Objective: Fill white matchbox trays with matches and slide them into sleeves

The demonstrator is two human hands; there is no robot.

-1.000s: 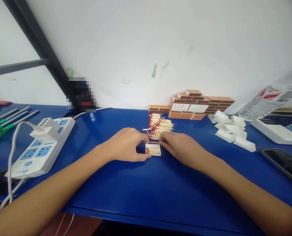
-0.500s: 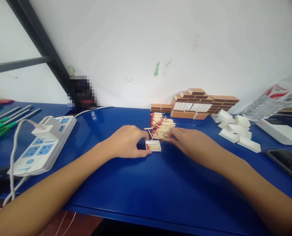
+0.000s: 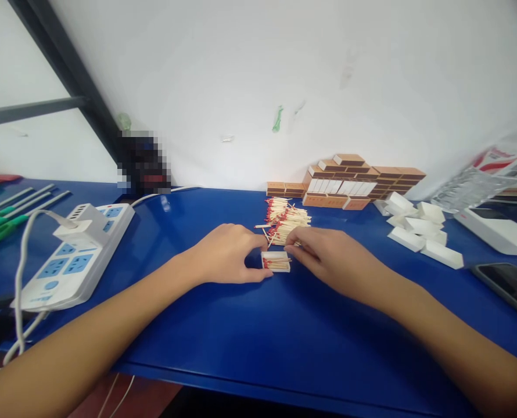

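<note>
A small white matchbox tray (image 3: 282, 270) lies on the blue table with red-headed matches (image 3: 272, 263) in it. One or two of these sticks reach over its right end. My left hand (image 3: 228, 255) grips the tray's left end between thumb and fingers. At its right end, my right hand (image 3: 323, 252) is pinched, with pale match ends showing between thumb and fingers; how many it holds is hidden. Just behind the tray is a heap of loose matches (image 3: 290, 222), partly covered by my right hand.
Stacked matchboxes (image 3: 343, 171) stand against the wall. Several white trays (image 3: 415, 225) are piled to the right, near a phone (image 3: 509, 284), a white device (image 3: 498, 232) and a plastic bottle (image 3: 471, 177). A power strip (image 3: 73, 267) and green-handled tools (image 3: 6, 223) occupy the left.
My right hand has moved left from the heap's edge to the tray's right end. The tray and my left hand have shifted slightly right and nearer.
</note>
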